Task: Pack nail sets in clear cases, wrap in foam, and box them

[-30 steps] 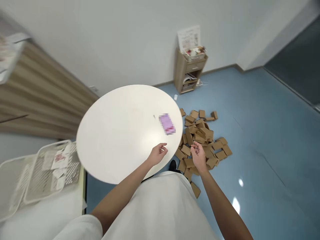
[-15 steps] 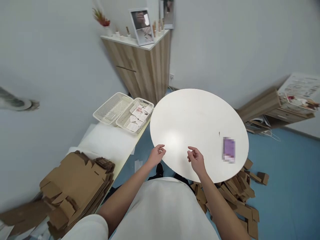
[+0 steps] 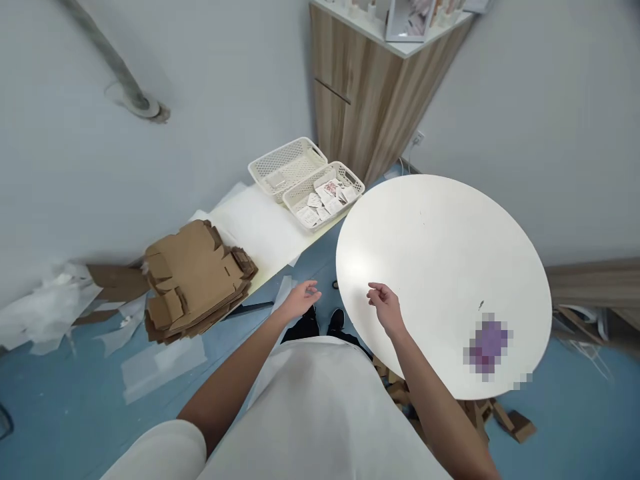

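My left hand hangs in the air over the floor gap, between the side table and the round table, with fingers loosely bent and apart, holding nothing. Over the left edge of the white round table is my right hand, its fingers half curled and nothing visible between them. A blurred purple item lies on the round table's right part. On the side table to the left, a stack of flat brown cardboard boxes lies beside white sheets.
Two white baskets stand at the side table's far end, the nearer one holding printed cards. Behind them rises a wooden cabinet. Cardboard pieces lie on the floor by the round table.
The view has turned left and down, so the tables and cabinet appear farther right. My left hand is now farther from the round table, nearer the side table. Both hands remain without anything held.
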